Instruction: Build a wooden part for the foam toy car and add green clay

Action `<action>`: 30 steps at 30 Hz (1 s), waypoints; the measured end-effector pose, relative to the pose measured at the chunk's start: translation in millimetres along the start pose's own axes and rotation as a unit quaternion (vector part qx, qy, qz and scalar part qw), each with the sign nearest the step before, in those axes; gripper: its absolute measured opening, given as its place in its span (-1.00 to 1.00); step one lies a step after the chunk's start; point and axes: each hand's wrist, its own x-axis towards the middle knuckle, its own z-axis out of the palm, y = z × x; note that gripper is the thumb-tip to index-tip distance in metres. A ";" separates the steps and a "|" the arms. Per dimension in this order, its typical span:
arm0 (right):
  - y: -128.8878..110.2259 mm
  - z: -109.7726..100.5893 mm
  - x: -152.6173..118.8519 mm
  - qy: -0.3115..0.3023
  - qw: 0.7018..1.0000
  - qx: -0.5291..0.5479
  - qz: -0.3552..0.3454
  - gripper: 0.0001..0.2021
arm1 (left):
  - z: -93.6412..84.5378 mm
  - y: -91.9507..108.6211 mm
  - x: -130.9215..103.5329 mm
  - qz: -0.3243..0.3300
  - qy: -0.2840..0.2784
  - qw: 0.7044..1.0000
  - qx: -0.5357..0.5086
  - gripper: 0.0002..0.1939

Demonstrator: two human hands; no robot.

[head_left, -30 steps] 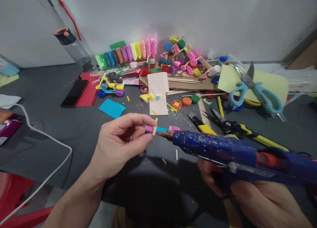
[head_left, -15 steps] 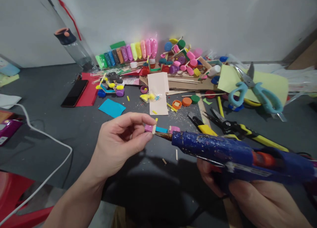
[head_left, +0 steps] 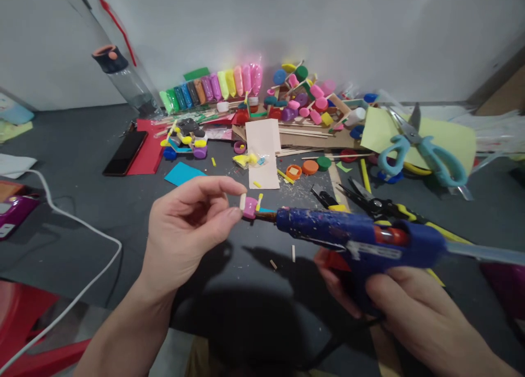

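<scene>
Between thumb and forefinger, my left hand [head_left: 191, 224] pinches a short cream-coloured stick piece [head_left: 243, 201], held upright. Just right of that piece is a pinkish-purple block [head_left: 250, 207]; whether they touch I cannot tell. A small yellow stick [head_left: 260, 201] rises at the block's right side, and a strip of blue [head_left: 268, 210] shows behind the nozzle. My right hand [head_left: 410, 300] grips a blue glue gun [head_left: 328, 227] by its handle. Its brown metal nozzle [head_left: 266, 217] points left, at the block's lower right edge. The glue gun's body hides whatever lies behind it.
Yellow-handled pliers [head_left: 375, 205] lie behind the glue gun, and teal scissors [head_left: 414, 136] sit on yellow paper. Further back are clay packs [head_left: 215, 86], a small model car [head_left: 184, 142] and a phone [head_left: 125, 153]. A white cable [head_left: 82, 222] curves along the left.
My left hand has moved left and slightly up with the cream stick piece, exposing the purple block. The glue gun has shifted left and levelled, its nozzle now beside the block.
</scene>
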 end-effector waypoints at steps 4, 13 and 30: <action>0.3 21.6 11.7 -0.069 0.986 0.142 0.052 -0.49 | -2.6 3.2 -2.7 0.048 0.013 0.999 -0.003 -0.79; -2.4 98.3 21.4 -0.207 0.913 0.317 0.153 -0.49 | -3.2 14.0 -11.7 0.056 -0.001 0.998 0.037 -0.79; -8.7 64.1 13.0 -0.112 0.965 -0.237 0.031 -0.83 | -7.7 9.7 -45.8 0.036 -0.077 0.986 0.144 -0.69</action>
